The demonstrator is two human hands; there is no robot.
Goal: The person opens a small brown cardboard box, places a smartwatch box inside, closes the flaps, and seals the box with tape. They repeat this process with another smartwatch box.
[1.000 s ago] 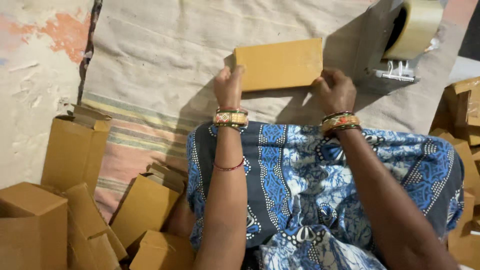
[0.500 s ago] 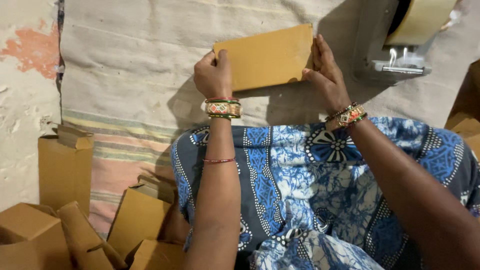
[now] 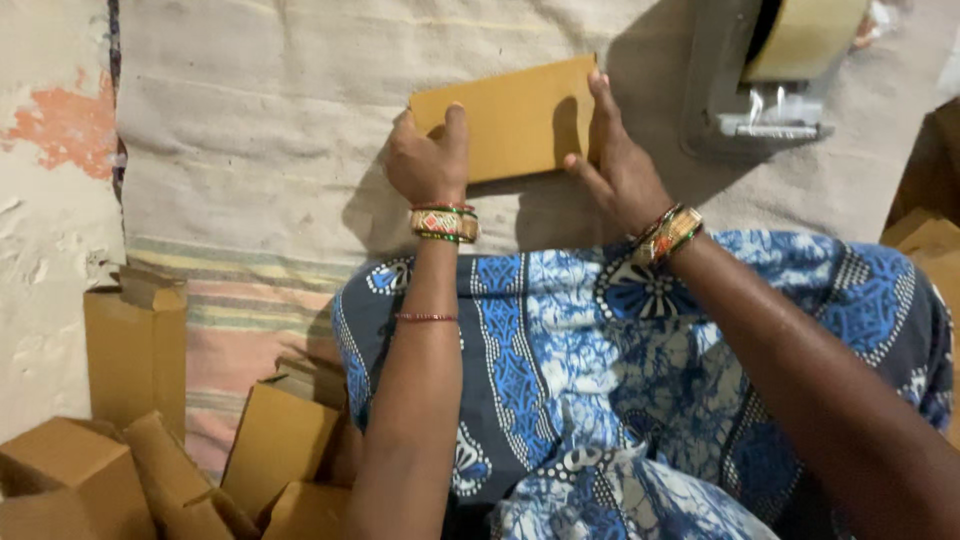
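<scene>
A flat brown cardboard box blank (image 3: 510,118) lies on the beige woven mat (image 3: 250,130) in front of my knees. My left hand (image 3: 428,160) grips its near left corner, thumb on top. My right hand (image 3: 618,160) holds its right edge, fingers stretched up along the side. Both wrists wear coloured bangles. My lap is covered in blue and white patterned cloth (image 3: 620,380).
A tape dispenser with a roll of tan tape (image 3: 790,60) stands at the upper right on the mat. Several assembled cardboard boxes (image 3: 140,400) crowd the lower left, and more boxes (image 3: 925,240) sit at the right edge. Painted floor (image 3: 50,150) lies left of the mat.
The cardboard blank has tilted slightly and my right hand has shifted from its near right corner to along its right edge. The view moved left and closer.
</scene>
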